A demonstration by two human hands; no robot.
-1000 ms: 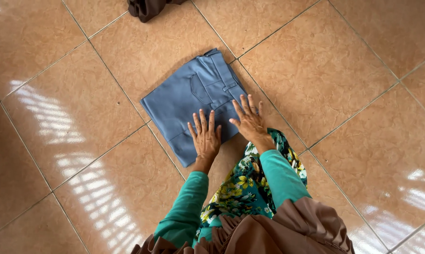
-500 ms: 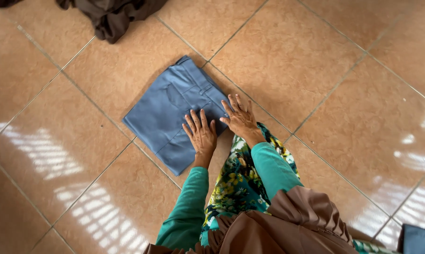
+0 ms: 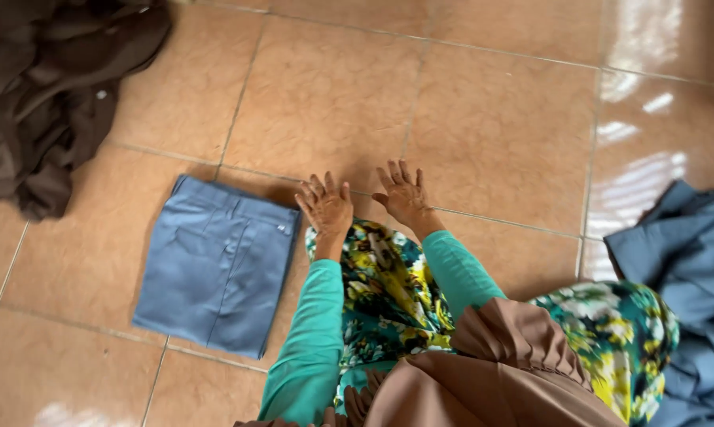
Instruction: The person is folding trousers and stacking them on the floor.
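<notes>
A folded blue garment [image 3: 214, 265] lies flat on the tan tiled floor [image 3: 483, 126], left of my knees. My left hand [image 3: 325, 207] is spread open, palm down, just right of the garment's upper right corner, holding nothing. My right hand [image 3: 403, 194] is also spread, palm down over bare tile a little further right. Both arms wear teal sleeves. A floral skirt covers my knees below the hands.
A heap of dark brown cloth [image 3: 48, 87] lies at the upper left. A crumpled blue garment [image 3: 689, 292] lies at the right edge. Bright light patches reflect off the glossy tiles at the upper right.
Both hands have come off the folded blue garment, which now lies to their left. The view has swung right, bringing in the crumpled blue garment and more of the brown heap.
</notes>
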